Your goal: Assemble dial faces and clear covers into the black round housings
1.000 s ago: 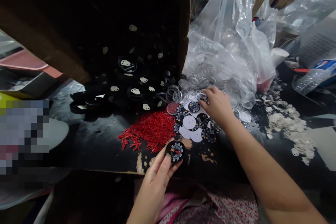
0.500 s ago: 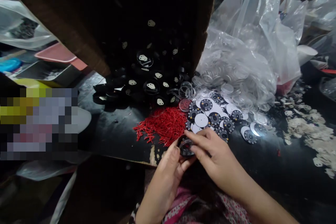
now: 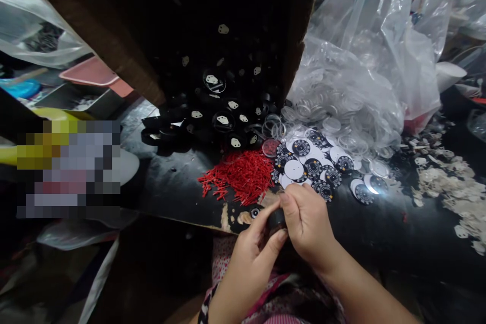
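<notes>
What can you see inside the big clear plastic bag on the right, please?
The clear plastic bag holds a heap of clear round discs, some spilling out onto the table. Its folds hide whatever lies deeper.

A small round black case (image 3: 276,218) sits at the near edge of the table, just near of the red heap and the scattered printed discs. It is pinched between both hands: fingers of the left hand (image 3: 253,248) close on its left and near side, and the right hand (image 3: 307,221) covers its right side and top. Only its dark curved rim shows, turned on edge towards the camera; its face is hidden, so what lies inside cannot be told.
</notes>
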Action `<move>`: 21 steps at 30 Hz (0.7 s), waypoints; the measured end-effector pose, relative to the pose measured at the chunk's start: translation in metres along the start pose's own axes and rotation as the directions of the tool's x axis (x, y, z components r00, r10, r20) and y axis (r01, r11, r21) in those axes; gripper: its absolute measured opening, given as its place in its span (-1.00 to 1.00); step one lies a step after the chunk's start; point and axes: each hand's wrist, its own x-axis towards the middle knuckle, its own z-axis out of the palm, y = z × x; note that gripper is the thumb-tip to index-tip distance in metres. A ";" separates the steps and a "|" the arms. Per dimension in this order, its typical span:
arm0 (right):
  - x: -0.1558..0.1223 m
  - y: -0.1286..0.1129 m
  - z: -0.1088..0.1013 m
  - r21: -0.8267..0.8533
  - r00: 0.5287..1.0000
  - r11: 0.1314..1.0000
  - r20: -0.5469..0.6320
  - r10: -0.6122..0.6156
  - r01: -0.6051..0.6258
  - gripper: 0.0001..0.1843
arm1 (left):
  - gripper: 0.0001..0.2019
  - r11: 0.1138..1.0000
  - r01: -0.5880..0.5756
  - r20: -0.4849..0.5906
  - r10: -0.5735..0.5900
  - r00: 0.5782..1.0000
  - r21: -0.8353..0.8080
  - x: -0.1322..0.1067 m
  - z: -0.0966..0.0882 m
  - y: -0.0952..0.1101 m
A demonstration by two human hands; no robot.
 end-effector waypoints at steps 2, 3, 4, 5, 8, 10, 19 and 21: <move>0.001 0.000 0.006 0.040 1.000 0.999 -0.026 -0.001 0.002 -0.63 | -0.64 1.000 -0.007 -0.040 0.007 0.999 -0.003 0.000 -0.001 0.001; 0.002 -0.001 0.009 0.060 0.999 0.998 -0.032 0.001 0.001 -0.62 | -0.65 1.000 -0.008 -0.070 0.007 0.997 -0.012 0.000 -0.002 0.001; 0.004 -0.002 0.013 0.081 0.999 0.997 -0.034 0.004 -0.001 -0.61 | -0.66 1.000 -0.006 -0.101 0.004 0.995 -0.022 0.000 -0.004 0.001; 0.005 -0.004 0.017 0.103 0.999 0.995 -0.031 0.006 -0.003 -0.60 | -0.66 0.999 -0.001 -0.130 -0.003 0.992 -0.035 -0.001 -0.007 0.001; 0.009 -0.012 0.029 0.159 1.000 0.987 0.013 0.007 -0.009 -0.57 | -0.65 0.996 0.028 -0.202 -0.045 0.978 -0.086 -0.006 -0.018 -0.001; 0.012 -0.017 0.035 0.174 0.998 0.985 0.061 -0.020 0.009 -0.55 | -0.63 0.993 0.045 -0.218 -0.067 0.974 -0.105 -0.012 -0.027 -0.002; 0.004 -0.018 0.030 0.139 0.994 0.987 0.056 -0.095 0.086 -0.54 | -0.44 0.997 -0.037 -0.101 0.031 0.994 -0.063 -0.028 -0.025 -0.012; 0.000 -0.016 0.027 0.180 0.993 0.979 0.042 -0.106 0.097 -0.53 | -0.43 0.996 -0.074 -0.125 0.069 0.990 -0.041 -0.030 -0.021 -0.013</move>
